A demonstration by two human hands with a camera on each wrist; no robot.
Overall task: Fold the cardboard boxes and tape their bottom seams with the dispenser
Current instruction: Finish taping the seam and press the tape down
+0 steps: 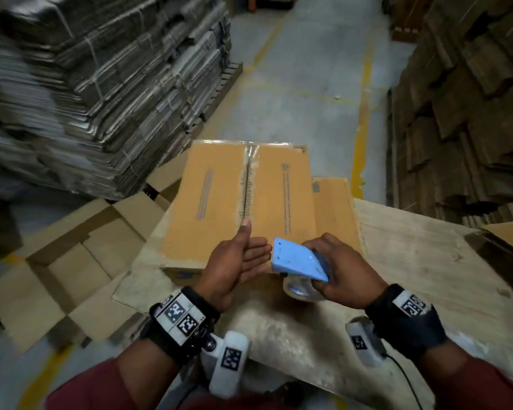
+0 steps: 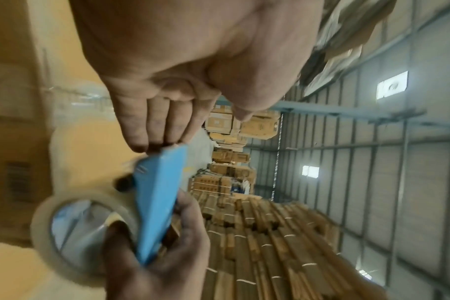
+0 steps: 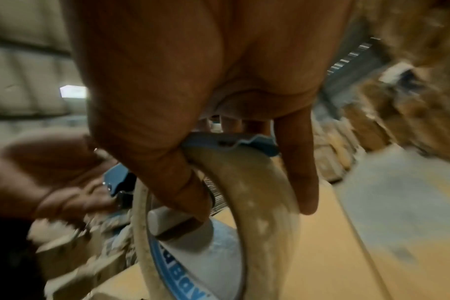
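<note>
Brown cardboard box [image 1: 243, 199] on the worktop [image 1: 412, 261], bottom side up, two flaps meeting along a middle seam. Clear tape over that seam, shiny and wrinkled at the far end. Another flat box [image 1: 335, 208] just behind on the right, partly hidden.

Right hand [image 1: 342, 270] over the near edge of the box, fingers and thumb curled tight round the blue tape dispenser [image 1: 298, 260]. Roll of clear tape [image 1: 298, 290] hanging under the blue part, thumb hooked through the middle of the roll (plain in the right wrist view). Blue nose of the dispenser pointing to the left, toward the other hand.

Left hand [image 1: 237, 261] flat and spread wide, palm turned up a bit, thumb sticking up over the seam. Fingertips [image 2: 141, 142] right at the tip of the dispenser, touching or nearly so; too blurry to say which. Holding nothing.

Opened-out cardboard [image 1: 80, 261] lying on the floor to the left of the worktop. Tall stack of flat boxes [image 1: 101, 69] tied in bundles on the left. More brown cardboard piled up on the right. Grey floor [image 1: 302, 84] with yellow lines between the piles. Dark red sleeves and black wrist bands at the bottom.
</note>
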